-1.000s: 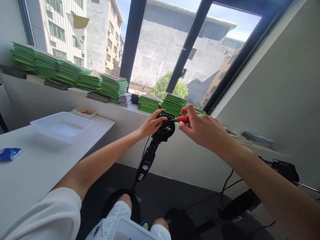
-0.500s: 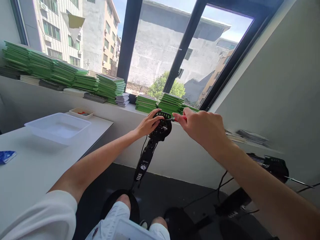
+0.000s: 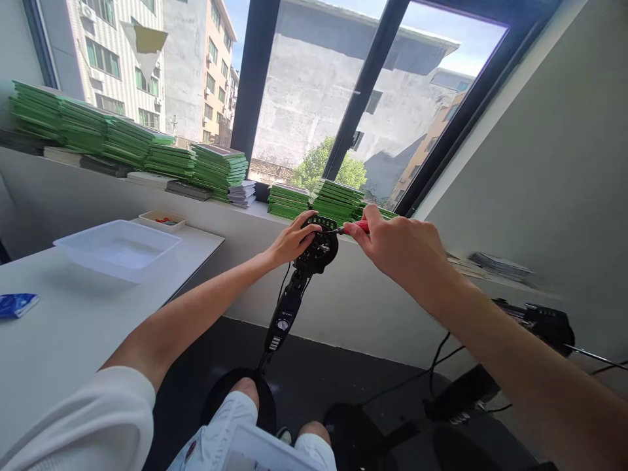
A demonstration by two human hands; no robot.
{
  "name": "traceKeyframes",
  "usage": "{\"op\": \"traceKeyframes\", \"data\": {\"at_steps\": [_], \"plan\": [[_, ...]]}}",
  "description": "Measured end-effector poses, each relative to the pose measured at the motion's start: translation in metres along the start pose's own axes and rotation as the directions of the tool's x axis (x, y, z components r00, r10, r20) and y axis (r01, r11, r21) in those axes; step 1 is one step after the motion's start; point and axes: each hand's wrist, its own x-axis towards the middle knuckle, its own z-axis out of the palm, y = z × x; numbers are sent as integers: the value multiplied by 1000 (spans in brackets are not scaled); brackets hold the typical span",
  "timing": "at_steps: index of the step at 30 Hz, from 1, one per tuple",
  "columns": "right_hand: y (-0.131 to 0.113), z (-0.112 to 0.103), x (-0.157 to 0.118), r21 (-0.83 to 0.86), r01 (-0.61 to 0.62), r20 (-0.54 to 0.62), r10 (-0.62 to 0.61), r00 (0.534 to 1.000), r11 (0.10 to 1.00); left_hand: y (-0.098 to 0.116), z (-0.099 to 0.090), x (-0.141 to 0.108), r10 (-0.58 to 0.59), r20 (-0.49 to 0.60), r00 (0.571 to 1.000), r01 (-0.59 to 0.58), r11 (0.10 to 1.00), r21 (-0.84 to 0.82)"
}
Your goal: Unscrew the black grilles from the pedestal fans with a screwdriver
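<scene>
A person's left hand curled its fingers around the rim of a round black fan-like head on a long black handled device, which was held up in front of the window sill, its lower end resting near the person's knees. The right hand pinched a red-handled screwdriver between thumb and fingertips, the metal tip set against the head's centre. Stacks of green booklets lined the sill behind. On the white bench to the left, a clear plastic tray sat near the far edge, with a blue packet at the left edge.
</scene>
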Motion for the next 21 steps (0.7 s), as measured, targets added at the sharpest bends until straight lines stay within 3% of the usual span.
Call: {"op": "traceKeyframes", "data": {"at_steps": [2, 6, 10, 14, 18, 21], "plan": [[0, 0, 0, -26, -29, -22, 28, 999, 999, 0, 0, 0, -6, -5, 1000, 6, 1000, -3], [0, 1, 0, 109, 37, 22, -39, 999, 993, -1, -1, -1, -11, 8, 1000, 11, 1000, 1], [-2, 1, -1, -53, -43, -30, 41, 999, 998, -1, 0, 0, -7, 4, 1000, 7, 1000, 15], [-4, 1, -2, 91, 36, 35, -40, 999, 995, -1, 0, 1, -15, 19, 1000, 15, 1000, -1], [-3, 0, -2, -33, -40, -5, 40, 999, 999, 0, -2, 2, -41, 40, 998, 41, 999, -10], [0, 1, 0, 75, 13, 32, -15, 999, 997, -1, -3, 2, -34, 42, 999, 34, 999, -8]]}}
